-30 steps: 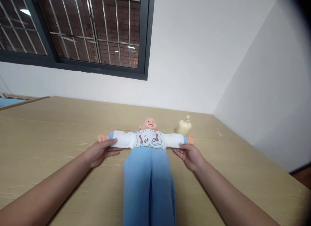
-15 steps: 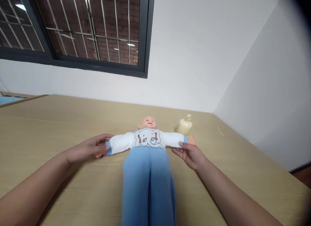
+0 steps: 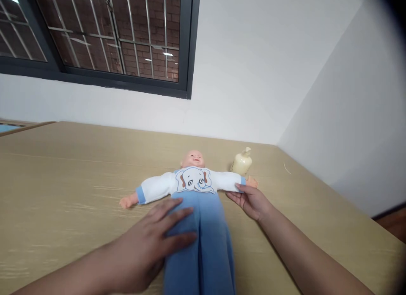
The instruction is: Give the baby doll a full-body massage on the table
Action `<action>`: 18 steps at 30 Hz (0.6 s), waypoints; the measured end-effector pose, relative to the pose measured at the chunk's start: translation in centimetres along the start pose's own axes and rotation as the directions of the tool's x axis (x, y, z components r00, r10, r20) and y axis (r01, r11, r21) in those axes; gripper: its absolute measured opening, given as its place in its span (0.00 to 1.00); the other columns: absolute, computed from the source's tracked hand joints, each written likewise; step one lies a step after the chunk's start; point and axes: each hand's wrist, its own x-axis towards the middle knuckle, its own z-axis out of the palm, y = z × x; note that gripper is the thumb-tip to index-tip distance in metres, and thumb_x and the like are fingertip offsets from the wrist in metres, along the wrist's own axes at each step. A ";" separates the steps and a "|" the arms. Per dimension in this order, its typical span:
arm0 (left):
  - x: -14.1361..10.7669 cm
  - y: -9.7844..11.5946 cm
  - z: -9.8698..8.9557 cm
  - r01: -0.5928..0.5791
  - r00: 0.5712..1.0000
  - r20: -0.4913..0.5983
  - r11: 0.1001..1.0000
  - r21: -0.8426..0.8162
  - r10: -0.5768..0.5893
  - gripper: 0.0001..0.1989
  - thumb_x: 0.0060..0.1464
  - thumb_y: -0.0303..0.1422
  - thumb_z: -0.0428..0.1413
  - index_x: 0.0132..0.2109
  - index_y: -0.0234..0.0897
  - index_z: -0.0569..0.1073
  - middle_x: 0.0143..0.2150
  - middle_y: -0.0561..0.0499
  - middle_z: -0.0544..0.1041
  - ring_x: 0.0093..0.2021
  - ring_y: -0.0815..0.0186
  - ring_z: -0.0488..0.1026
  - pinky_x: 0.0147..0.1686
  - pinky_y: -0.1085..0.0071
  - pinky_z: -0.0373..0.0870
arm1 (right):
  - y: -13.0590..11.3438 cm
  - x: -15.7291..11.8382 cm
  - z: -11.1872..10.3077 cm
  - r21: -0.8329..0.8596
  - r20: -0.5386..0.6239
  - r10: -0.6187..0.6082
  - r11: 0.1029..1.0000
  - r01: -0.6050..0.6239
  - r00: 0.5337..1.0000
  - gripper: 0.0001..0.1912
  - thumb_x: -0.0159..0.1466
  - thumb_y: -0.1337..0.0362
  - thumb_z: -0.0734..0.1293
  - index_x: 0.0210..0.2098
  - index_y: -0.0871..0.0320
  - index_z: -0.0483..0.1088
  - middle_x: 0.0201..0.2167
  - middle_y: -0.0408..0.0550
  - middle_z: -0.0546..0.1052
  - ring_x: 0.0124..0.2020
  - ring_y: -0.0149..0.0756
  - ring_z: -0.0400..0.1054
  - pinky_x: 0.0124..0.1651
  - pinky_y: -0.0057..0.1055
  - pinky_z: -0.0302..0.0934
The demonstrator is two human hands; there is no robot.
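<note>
A baby doll [image 3: 194, 180] lies on its back on the wooden table, its head toward the wall and both arms stretched sideways. It wears a white top with an elephant face on the chest and light blue trousers [image 3: 212, 240]. My left hand [image 3: 155, 235] is over the doll's trouser leg at the left, fingers spread; whether it touches the cloth I cannot tell. My right hand [image 3: 250, 199] grips the doll's sleeve [image 3: 230, 181] near the blue cuff, thumb on top and fingers beneath. The doll's feet are out of view.
A cream pump bottle [image 3: 242, 163] stands just behind the doll's arm on the right. Farther right, a thin pale strip [image 3: 287, 168] lies on the table [image 3: 95, 159]. A white wall and a dark-framed, barred window [image 3: 127, 37] rise behind the table.
My left hand has let go of the doll's cuff at the left and moved right and down over the trousers. My right hand stays on the other sleeve. The view has shifted slightly.
</note>
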 end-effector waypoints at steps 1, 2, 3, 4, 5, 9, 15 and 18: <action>0.2 0.6 0.3 -0.046 0.999 0.007 0.999 0.013 0.046 0.40 0.49 0.21 0.56 0.68 0.51 0.65 0.75 0.48 0.55 0.73 0.39 0.49 0.62 0.39 0.63 | 0.0 0.0 0.0 -0.001 -0.002 0.004 1.000 -0.004 1.000 0.24 0.60 0.69 0.74 0.55 0.60 0.71 0.54 0.54 0.79 0.54 0.46 0.76 0.61 0.41 0.69; 0.4 1.0 0.7 -0.076 0.997 -0.004 0.997 0.027 0.076 0.37 0.50 0.21 0.56 0.67 0.50 0.67 0.74 0.48 0.57 0.73 0.39 0.49 0.63 0.39 0.63 | -0.1 0.0 0.1 -0.004 0.000 0.007 1.000 -0.007 1.000 0.24 0.60 0.69 0.74 0.55 0.60 0.71 0.54 0.54 0.79 0.54 0.46 0.76 0.61 0.41 0.69; 0.5 1.2 1.2 -0.103 0.994 -0.027 0.994 0.041 0.104 0.33 0.52 0.22 0.56 0.65 0.48 0.70 0.73 0.47 0.60 0.72 0.40 0.50 0.63 0.40 0.63 | -0.1 0.0 0.1 -0.006 0.008 0.005 1.000 -0.005 1.000 0.24 0.60 0.69 0.74 0.55 0.60 0.71 0.54 0.54 0.79 0.54 0.46 0.76 0.61 0.41 0.69; 0.7 1.3 1.6 -0.123 0.990 -0.067 0.991 0.055 0.126 0.29 0.54 0.22 0.56 0.62 0.47 0.73 0.71 0.47 0.63 0.72 0.42 0.52 0.63 0.42 0.64 | -0.1 0.0 0.1 -0.010 0.017 0.000 1.000 0.001 1.000 0.24 0.60 0.69 0.74 0.56 0.60 0.71 0.54 0.55 0.79 0.54 0.46 0.76 0.61 0.41 0.69; 0.8 1.3 2.0 -0.136 0.983 -0.115 0.988 0.067 0.143 0.24 0.57 0.23 0.56 0.59 0.45 0.75 0.69 0.46 0.66 0.71 0.43 0.53 0.63 0.44 0.65 | -0.1 0.0 0.1 -0.013 0.026 -0.007 1.000 0.007 1.000 0.25 0.60 0.69 0.74 0.56 0.60 0.71 0.55 0.55 0.79 0.55 0.46 0.75 0.61 0.41 0.69; 1.0 0.9 2.6 -0.144 0.951 -0.259 0.984 0.107 0.167 0.17 0.62 0.24 0.54 0.53 0.44 0.79 0.61 0.44 0.74 0.67 0.47 0.59 0.61 0.50 0.68 | 0.1 0.1 0.1 -0.010 0.021 -0.032 0.999 0.032 0.999 0.25 0.60 0.68 0.74 0.56 0.60 0.70 0.55 0.55 0.78 0.56 0.48 0.74 0.63 0.42 0.68; 0.9 0.5 1.3 -0.141 0.916 -0.368 0.987 0.083 0.162 0.16 0.64 0.27 0.55 0.56 0.45 0.77 0.54 0.47 0.79 0.60 0.57 0.69 0.64 0.59 0.66 | 0.3 0.1 0.4 0.049 0.038 -0.081 0.996 0.079 0.996 0.24 0.59 0.70 0.73 0.54 0.59 0.70 0.57 0.54 0.76 0.60 0.50 0.71 0.65 0.47 0.65; 0.9 0.3 1.0 -0.171 0.906 -0.386 0.984 0.047 0.176 0.16 0.63 0.26 0.56 0.55 0.45 0.76 0.55 0.46 0.79 0.63 0.56 0.69 0.66 0.58 0.64 | 0.5 0.1 0.6 0.045 0.025 -0.108 0.993 0.107 0.994 0.24 0.58 0.70 0.74 0.54 0.59 0.71 0.57 0.54 0.77 0.60 0.51 0.71 0.65 0.48 0.65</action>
